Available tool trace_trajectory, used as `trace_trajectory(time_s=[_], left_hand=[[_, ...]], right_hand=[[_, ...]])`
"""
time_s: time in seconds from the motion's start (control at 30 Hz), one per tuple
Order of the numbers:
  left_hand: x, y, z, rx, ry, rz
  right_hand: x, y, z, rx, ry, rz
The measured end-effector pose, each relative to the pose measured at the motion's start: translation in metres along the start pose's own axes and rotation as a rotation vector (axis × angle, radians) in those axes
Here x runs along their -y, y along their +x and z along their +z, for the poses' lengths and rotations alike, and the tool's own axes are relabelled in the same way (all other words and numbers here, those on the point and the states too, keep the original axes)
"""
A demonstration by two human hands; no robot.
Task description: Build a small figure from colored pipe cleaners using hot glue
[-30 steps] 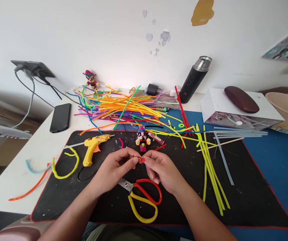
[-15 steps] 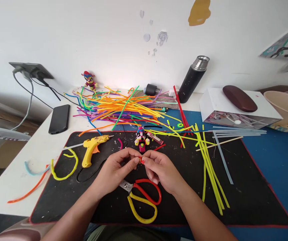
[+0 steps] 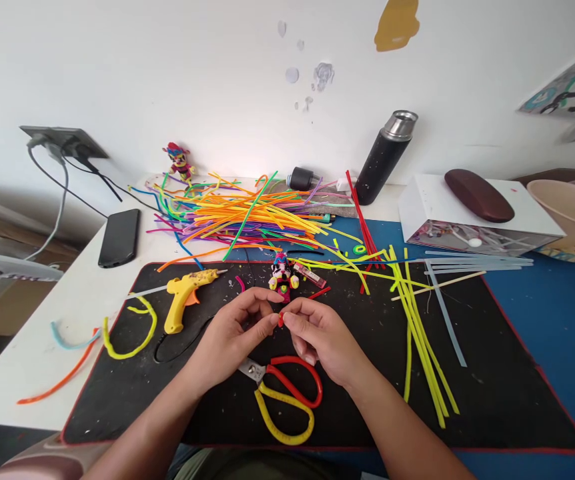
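Note:
In the middle of the head view, my right hand [image 3: 320, 333] pinches a small red pipe cleaner piece [image 3: 281, 320] between thumb and forefinger. My left hand [image 3: 240, 330] is beside it with the thumb tip against or very near the red piece; its index finger is raised, leaving a gap above the thumb. Just beyond my fingers lies a small pipe cleaner figure [image 3: 282, 275] in pink, black, blue and yellow. Scissors [image 3: 287, 400] with one red and one yellow handle lie beneath my hands, their blades partly covered by my left hand.
A yellow glue gun [image 3: 182, 300] lies left on the black mat [image 3: 367, 427]. Many coloured pipe cleaners [image 3: 247, 217] are heaped at the back, near a second figure [image 3: 178, 160]. Yellow-green stems [image 3: 420, 333] and glue sticks [image 3: 447, 320] lie right. A black flask [image 3: 385, 160] stands behind.
My left index finger has lifted off the red piece, widening the gap to its thumb. My right hand keeps its pinch in nearly the same place.

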State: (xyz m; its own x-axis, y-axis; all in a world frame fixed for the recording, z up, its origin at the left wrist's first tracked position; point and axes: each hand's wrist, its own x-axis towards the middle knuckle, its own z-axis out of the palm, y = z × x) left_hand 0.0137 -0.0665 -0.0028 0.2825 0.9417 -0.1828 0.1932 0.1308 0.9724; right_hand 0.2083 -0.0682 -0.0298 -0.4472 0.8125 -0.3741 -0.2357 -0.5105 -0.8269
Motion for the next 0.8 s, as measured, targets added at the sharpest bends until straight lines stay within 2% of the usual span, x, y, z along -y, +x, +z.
trace_trajectory(time_s=[0.8], left_hand=[[0.0031, -0.0005, -0.0013, -0.001, 0.005, -0.027]], right_hand=[[-0.0011, -0.0001, 0.0000, -0.007, -0.008, -0.016]])
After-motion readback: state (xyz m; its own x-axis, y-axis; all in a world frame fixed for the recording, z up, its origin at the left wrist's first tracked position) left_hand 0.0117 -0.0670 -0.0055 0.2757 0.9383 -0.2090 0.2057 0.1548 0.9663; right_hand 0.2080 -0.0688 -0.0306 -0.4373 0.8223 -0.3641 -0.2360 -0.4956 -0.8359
